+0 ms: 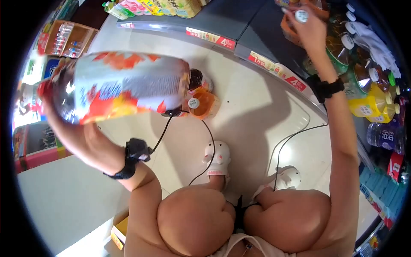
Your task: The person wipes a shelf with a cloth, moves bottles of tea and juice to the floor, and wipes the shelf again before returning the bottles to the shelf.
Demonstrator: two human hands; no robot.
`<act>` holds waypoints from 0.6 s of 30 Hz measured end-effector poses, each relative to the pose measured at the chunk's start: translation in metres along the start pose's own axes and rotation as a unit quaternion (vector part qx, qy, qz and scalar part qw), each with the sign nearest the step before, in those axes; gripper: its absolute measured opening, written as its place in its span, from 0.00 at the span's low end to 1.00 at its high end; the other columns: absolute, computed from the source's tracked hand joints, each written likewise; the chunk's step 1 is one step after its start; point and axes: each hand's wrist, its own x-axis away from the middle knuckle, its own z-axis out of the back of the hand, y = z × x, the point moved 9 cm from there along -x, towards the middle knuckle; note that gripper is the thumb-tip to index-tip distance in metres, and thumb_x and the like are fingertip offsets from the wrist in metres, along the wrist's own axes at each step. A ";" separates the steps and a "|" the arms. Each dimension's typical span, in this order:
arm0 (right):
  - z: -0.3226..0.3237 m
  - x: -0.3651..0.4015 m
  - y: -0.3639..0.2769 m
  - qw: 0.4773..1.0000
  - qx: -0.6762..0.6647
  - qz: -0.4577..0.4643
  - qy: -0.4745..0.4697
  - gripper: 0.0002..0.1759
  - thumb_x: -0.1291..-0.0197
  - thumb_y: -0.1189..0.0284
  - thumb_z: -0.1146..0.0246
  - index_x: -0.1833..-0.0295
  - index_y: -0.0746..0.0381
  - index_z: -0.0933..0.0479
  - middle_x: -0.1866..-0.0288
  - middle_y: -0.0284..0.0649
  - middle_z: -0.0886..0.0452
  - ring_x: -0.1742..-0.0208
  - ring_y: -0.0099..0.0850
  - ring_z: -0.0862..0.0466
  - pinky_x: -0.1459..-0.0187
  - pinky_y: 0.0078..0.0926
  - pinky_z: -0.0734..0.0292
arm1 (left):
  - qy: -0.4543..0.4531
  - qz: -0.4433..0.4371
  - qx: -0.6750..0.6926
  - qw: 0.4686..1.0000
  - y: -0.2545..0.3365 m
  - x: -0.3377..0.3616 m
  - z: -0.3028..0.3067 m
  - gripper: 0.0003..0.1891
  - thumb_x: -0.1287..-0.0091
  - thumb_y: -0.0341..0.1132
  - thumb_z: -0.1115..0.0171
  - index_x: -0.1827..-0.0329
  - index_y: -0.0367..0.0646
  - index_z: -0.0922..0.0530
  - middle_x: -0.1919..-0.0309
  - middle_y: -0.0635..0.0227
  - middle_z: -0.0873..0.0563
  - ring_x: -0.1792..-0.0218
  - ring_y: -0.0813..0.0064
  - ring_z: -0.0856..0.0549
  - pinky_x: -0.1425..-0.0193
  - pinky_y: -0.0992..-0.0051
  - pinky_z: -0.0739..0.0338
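Note:
My left hand holds a large drink bottle by its neck end. The bottle lies sideways in the air, blurred, its pale label printed with red and orange leaf shapes. Part of the fingers is hidden at the cap end. At the top right, my right hand has its fingers closed about the neck of a bottle of orange drink at the shelf; a white cap shows between them. On the floor, partly behind the raised bottle, stand another orange drink bottle and a dark bottle.
The grey shelf carries price strips. Bottles with yellow labels and a white cloth crowd the right. Colourful cartons line the top. Black cables run from the wrist bands. My shoes are close by.

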 end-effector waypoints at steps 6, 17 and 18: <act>0.037 -0.010 -0.027 0.988 -0.125 -0.013 0.087 0.11 0.49 0.72 0.29 0.70 0.67 0.24 0.77 0.45 0.21 0.75 0.34 0.20 0.71 0.30 0.26 | 0.020 -0.001 -0.122 0.992 0.027 0.002 0.039 0.26 0.29 0.46 0.53 0.35 0.37 0.31 0.41 0.55 0.23 0.41 0.62 0.22 0.35 0.55 0.25; 0.001 -0.008 -0.137 0.935 -0.337 0.011 -0.108 0.12 0.49 0.70 0.30 0.63 0.66 0.22 0.66 0.47 0.16 0.62 0.33 0.14 0.61 0.29 0.21 | 0.133 0.263 -0.067 0.953 -0.127 0.017 0.127 0.17 0.39 0.32 0.34 0.48 0.32 0.21 0.57 0.57 0.15 0.60 0.71 0.14 0.61 0.76 0.16; -0.007 -0.008 -0.131 0.928 -0.357 0.008 -0.106 0.11 0.45 0.70 0.31 0.64 0.65 0.24 0.66 0.42 0.15 0.64 0.27 0.15 0.62 0.25 0.22 | 0.141 0.259 -0.068 0.953 -0.146 0.023 0.126 0.18 0.40 0.30 0.33 0.48 0.32 0.22 0.57 0.58 0.15 0.60 0.71 0.15 0.59 0.75 0.17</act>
